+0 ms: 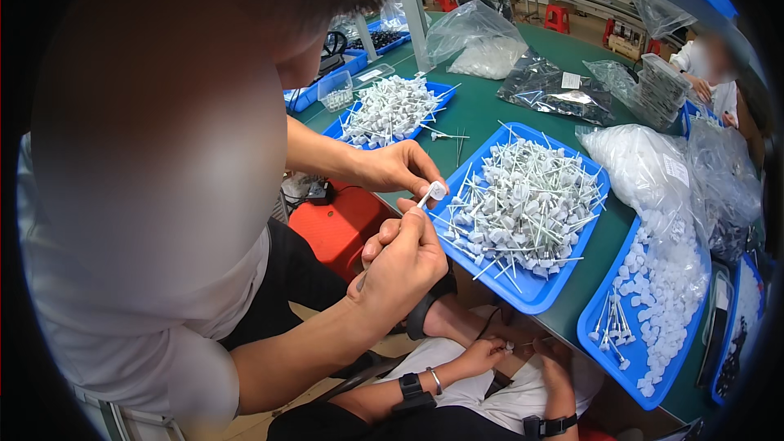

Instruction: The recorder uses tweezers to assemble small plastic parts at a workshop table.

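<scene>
Low in the view, over my lap, my left hand [487, 354] pinches a small white plastic piece [509, 348]. Close beside it on the right, my right hand [557, 363] has its fingers drawn together; what they hold is too dark and small to make out. A co-worker on the left leans in. That person's one hand [402, 170] steadies a white cap [437, 190], and the other hand [404, 257] grips a thin rod below it. Just above my hands stands a blue tray [535, 302] heaped with white-capped metal pins [523, 204].
At right, another blue tray [590, 318] bears loose white caps [653, 302] and several pins. A plastic bag [633, 165] spills into it. Farther back are a tray of pins [392, 110], a black bag [555, 90] and clear bags [482, 41] on the green table [490, 106]. A red stool [339, 229] stands left.
</scene>
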`<state>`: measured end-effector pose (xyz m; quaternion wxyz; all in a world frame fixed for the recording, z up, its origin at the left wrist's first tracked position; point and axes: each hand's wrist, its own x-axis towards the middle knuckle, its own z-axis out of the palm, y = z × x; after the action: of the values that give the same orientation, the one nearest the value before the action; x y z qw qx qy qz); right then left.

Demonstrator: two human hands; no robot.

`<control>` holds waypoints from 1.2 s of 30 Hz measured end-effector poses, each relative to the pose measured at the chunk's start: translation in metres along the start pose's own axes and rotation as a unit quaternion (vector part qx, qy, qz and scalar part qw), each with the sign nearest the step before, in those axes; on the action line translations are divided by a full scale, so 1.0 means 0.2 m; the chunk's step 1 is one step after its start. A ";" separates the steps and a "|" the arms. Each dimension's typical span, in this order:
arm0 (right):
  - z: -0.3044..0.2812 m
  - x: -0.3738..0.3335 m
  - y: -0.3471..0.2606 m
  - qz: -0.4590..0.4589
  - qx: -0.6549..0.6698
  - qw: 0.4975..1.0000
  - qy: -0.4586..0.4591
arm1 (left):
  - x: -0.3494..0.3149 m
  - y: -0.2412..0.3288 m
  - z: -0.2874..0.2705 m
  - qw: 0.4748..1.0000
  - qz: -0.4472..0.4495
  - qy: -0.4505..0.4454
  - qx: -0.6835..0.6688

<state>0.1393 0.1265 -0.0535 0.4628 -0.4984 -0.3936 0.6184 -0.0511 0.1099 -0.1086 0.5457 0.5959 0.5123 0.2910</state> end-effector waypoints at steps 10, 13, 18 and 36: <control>0.00 0.01 -0.01 0.000 0.006 1.000 -0.002 | 0.00 0.00 0.01 1.000 0.017 0.017 -0.013; -0.01 0.01 0.02 -0.004 0.007 1.000 -0.002 | 0.00 0.02 0.01 0.998 0.039 0.038 -0.025; -0.02 0.02 0.03 0.001 -0.008 1.000 -0.001 | 0.01 0.00 0.02 0.998 0.036 0.033 -0.036; -0.05 0.02 0.06 -0.007 0.011 1.000 -0.016 | 0.01 -0.04 0.03 0.998 0.036 0.031 -0.028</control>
<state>0.1464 0.1281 -0.0680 0.4668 -0.4806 -0.3974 0.6270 -0.0469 0.1087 -0.1172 0.5350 0.5893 0.4989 0.3430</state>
